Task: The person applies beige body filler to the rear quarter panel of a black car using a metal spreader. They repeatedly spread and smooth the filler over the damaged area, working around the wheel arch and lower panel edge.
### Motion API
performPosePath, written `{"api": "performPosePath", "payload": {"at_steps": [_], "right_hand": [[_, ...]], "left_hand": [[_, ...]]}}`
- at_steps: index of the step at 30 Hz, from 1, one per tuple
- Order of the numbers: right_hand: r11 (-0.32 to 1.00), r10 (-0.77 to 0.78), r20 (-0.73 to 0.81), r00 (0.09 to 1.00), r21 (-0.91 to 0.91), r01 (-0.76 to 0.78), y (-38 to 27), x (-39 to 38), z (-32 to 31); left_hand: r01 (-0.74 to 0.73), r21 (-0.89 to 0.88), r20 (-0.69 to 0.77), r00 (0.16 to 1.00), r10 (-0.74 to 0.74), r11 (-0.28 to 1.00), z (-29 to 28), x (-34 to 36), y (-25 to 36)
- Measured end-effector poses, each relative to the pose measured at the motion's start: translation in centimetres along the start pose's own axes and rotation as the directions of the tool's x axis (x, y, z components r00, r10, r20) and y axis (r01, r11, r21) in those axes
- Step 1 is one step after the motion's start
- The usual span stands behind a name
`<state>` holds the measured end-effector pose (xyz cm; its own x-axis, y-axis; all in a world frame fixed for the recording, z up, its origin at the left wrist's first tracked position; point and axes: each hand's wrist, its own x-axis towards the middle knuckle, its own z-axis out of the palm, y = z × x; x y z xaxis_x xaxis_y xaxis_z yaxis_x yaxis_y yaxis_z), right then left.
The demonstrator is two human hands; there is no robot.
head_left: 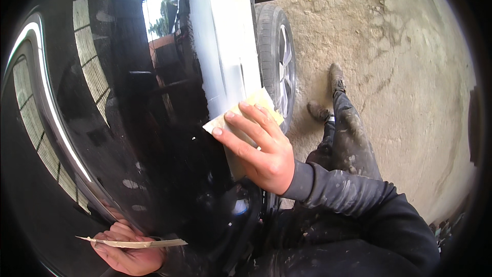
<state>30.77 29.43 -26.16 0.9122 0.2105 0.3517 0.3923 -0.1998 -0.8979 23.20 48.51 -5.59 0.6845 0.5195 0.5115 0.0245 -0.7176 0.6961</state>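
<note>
My right hand [256, 149] presses a pale yellow sheet, apparently sandpaper [269, 100], with spread fingertips onto the lower part of a long white primer or filler patch [223, 31] on a glossy black car body [123, 113]. At lower left, my left hand [128, 256] grips a thin beige flat piece [169, 242], seen nearly edge-on, beside the car's window trim. I cannot make out what that piece is.
A wheel [279, 61] sticks out beyond the patch. To the right is rough concrete ground [405, 82], where my legs and shoes [353, 138] show. A chrome trim strip [64, 128] curves along the car's left side in view.
</note>
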Motion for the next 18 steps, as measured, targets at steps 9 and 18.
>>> {"api": "performPosePath", "payload": {"at_steps": [9,18], "right_hand": [[1.000,0.001,0.049,0.999,0.023,-0.002,-1.6,-4.4,0.1],[1.000,-0.016,0.060,0.998,0.008,0.015,-2.8,-8.5,0.3]], "left_hand": [[-0.473,0.546,0.116,0.860,0.497,0.692,-2.6,0.3,-2.0],[-0.222,0.339,-0.126,0.952,0.278,0.914,0.5,-0.1,-1.3]]}}
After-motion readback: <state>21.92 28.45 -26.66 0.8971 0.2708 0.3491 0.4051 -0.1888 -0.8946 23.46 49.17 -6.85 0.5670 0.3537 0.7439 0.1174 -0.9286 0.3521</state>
